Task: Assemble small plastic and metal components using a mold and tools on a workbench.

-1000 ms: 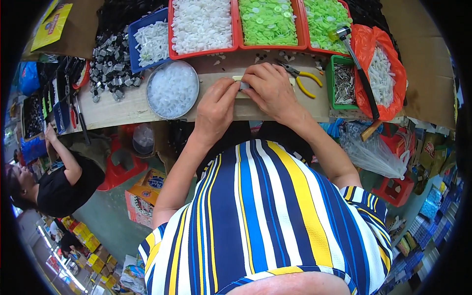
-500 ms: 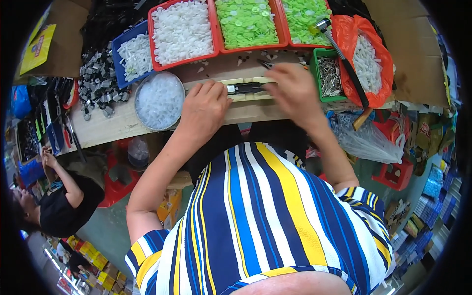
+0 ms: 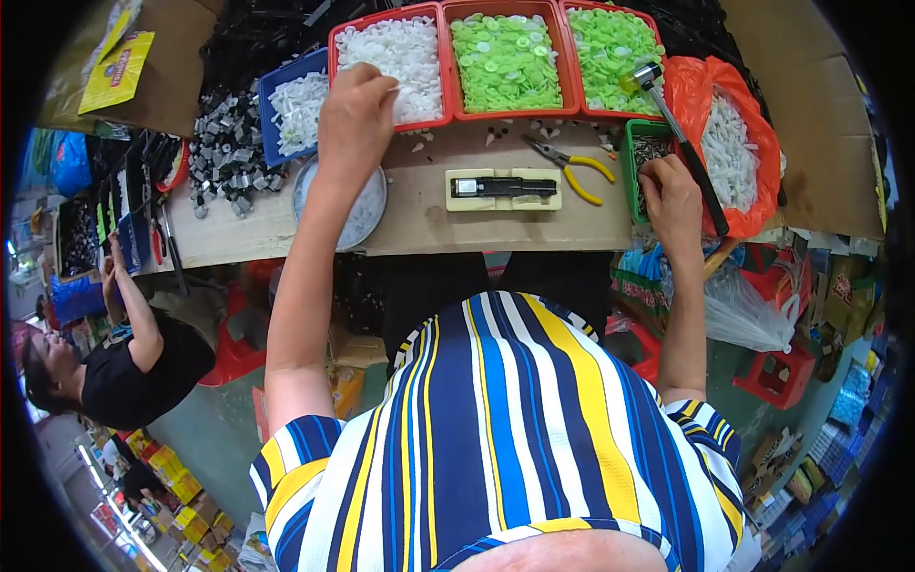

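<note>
My left hand [image 3: 355,124] is over the left red tray [image 3: 446,95] of small white plastic parts [image 3: 410,57], thumb and fingers pinched together; whether a part is between them is too small to tell. My right hand [image 3: 675,198] reaches into the green box [image 3: 637,195] of small metal pins [image 3: 652,149], its curled fingertips partly hidden by the box. Between my hands a cream holding block [image 3: 459,202] lies on the table, with a black part with a silver end [image 3: 515,187] set in it. Yellow-handled pliers [image 3: 583,173] rest behind the block, jaws apart.
Two red trays of green discs [image 3: 505,62] stand at the back. A hammer [image 3: 701,176] leans across an orange bag [image 3: 686,86] of white plugs. At left are a round dish [image 3: 367,214], a blue tray [image 3: 272,133] and silver-black pieces [image 3: 229,153]. A co-worker [image 3: 143,372] sits far left.
Both hands have left the block: the left went to the white parts tray, the right to the green box. The pliers now lie on the table. The view has shifted slightly.
</note>
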`<state>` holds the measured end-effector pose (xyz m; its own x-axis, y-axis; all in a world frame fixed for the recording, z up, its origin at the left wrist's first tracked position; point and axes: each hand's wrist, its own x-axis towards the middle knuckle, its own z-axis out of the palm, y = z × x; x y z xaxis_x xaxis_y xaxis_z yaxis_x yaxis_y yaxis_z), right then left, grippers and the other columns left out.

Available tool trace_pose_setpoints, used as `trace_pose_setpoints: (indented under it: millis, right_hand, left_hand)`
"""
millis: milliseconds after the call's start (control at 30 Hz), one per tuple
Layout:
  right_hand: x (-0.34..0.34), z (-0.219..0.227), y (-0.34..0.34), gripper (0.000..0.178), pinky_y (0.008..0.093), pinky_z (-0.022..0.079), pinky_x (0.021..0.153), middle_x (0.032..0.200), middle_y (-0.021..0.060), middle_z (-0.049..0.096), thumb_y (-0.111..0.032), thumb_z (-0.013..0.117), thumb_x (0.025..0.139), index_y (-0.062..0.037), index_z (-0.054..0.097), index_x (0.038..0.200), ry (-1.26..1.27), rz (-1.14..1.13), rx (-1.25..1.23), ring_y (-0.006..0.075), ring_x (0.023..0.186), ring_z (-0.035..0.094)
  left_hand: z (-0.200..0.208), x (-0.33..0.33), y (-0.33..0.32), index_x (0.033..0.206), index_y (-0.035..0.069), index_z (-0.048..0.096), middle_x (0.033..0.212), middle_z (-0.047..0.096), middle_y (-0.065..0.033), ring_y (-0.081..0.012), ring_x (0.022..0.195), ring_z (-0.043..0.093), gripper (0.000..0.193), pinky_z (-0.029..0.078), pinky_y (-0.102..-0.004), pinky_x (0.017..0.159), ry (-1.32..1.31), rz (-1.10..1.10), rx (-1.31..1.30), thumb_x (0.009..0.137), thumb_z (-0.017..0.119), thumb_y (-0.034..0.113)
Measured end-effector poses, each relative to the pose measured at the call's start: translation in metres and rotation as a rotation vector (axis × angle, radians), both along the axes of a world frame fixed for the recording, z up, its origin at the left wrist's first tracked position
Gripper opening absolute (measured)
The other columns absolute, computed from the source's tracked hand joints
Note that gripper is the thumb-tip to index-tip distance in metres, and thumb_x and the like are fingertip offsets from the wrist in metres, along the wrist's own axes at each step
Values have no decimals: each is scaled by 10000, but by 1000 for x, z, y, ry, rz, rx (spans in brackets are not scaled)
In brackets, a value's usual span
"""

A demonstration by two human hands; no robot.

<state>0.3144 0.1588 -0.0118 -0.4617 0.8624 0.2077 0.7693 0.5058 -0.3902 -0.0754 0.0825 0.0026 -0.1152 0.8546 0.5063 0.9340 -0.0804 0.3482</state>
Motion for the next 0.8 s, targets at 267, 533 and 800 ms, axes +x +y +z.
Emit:
trace_pose_setpoints:
  millis: [267,533,800]
  right_hand:
    - [-6,1,-1,84,423,497,701,890,169,604,-25,656,835,17,642,907,134,-60,-25,362,812,634]
    - [-3,-1,8,89,375,492,664,839,140,594,-43,672,849,11,642,912,161,-37,-48,303,741,635]
    - [-5,11,3,106,267,498,654,772,94,675,-59,678,841,10,684,921,360,-210,-120,120,684,631]
  left_hand:
    - [-15,-22,11,873,8,732,878,658,-138,-335,878,616,97,503,-411,806,32,9,-32,802,708,69]
    - [4,-10,0,902,12,756,842,735,-103,-177,734,686,108,514,-274,676,-305,56,49,817,738,77]
    - [-2,54,-32,1001,-21,730,872,736,-81,-124,781,683,161,498,-217,681,-1539,-66,-265,855,730,48]
